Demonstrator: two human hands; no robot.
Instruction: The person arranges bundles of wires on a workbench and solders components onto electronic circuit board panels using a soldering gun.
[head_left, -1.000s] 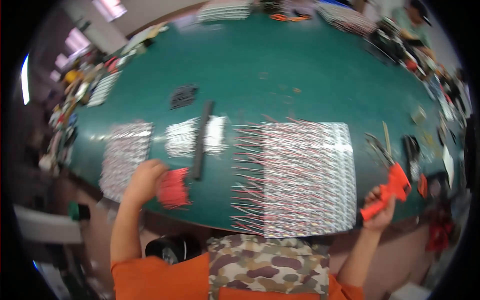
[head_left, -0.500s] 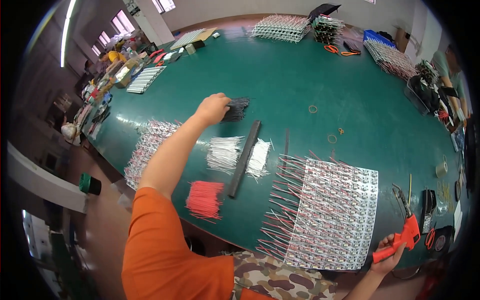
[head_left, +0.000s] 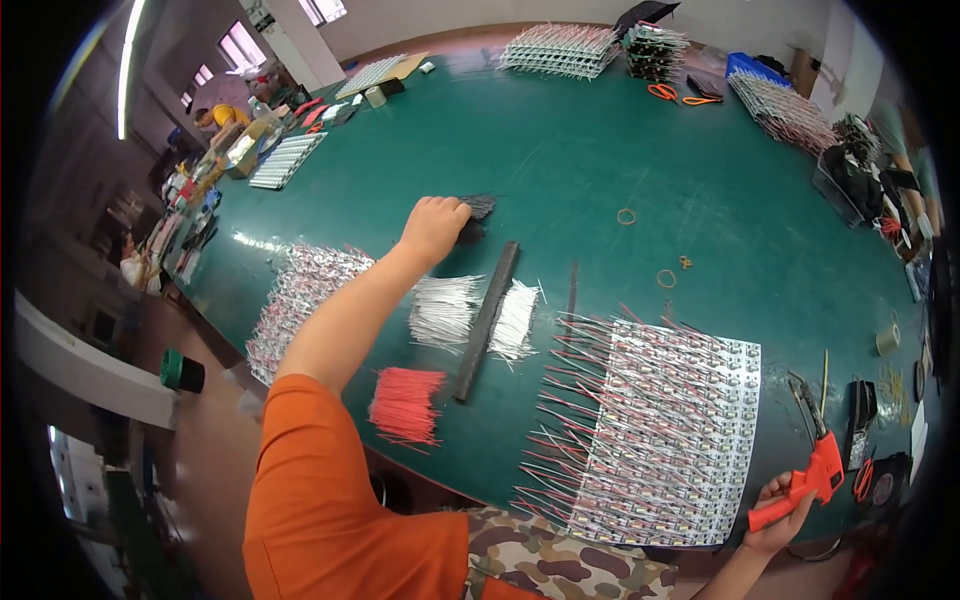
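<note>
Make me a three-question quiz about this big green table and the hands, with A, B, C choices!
1. Where does the bundle of red wires lie?
A. near the table's front edge
B. in a box
C. on the floor

2. What colour are the handles of the tool in the right hand?
A. blue
B. red
C. yellow

3. What is the left hand doing?
A. resting flat
B. waving
C. closing on a bundle of black wires

Answers: A, it lies on the green table by the front edge; B, red handles; C, fingers curl over the bundle.
</note>
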